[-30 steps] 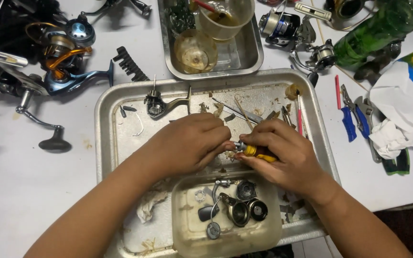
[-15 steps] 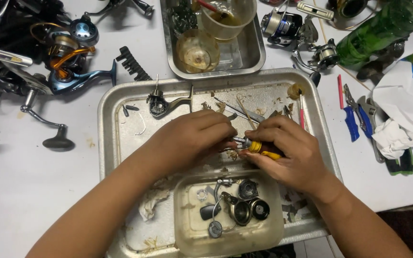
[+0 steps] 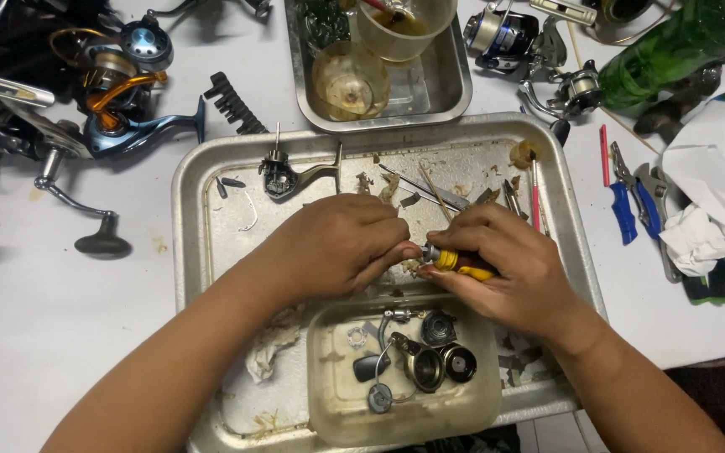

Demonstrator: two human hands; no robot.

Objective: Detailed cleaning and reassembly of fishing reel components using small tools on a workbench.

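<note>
My right hand [image 3: 507, 268] grips a screwdriver with a yellow and black handle [image 3: 461, 262], its tip pointing left. My left hand [image 3: 336, 247] is closed around a small part at the tip of the tool; the part itself is hidden under my fingers. Both hands meet over the middle of a large metal tray [image 3: 203, 218]. Just below them sits a clear plastic tub [image 3: 329, 386] holding several small reel parts [image 3: 425, 361]. A dark reel body with a metal arm [image 3: 283, 176] lies at the tray's upper left.
A smaller metal tray [image 3: 455, 80] with plastic cups stands behind. Fishing reels [image 3: 119, 92] crowd the upper left, more reels [image 3: 505, 38] and a green bottle [image 3: 673, 46] the upper right. Blue-handled pliers [image 3: 631, 205] and crumpled tissue [image 3: 702, 235] lie right of the tray.
The hands stay together on the screwdriver and the hidden part. The view shifts slightly; the grip looks the same.
</note>
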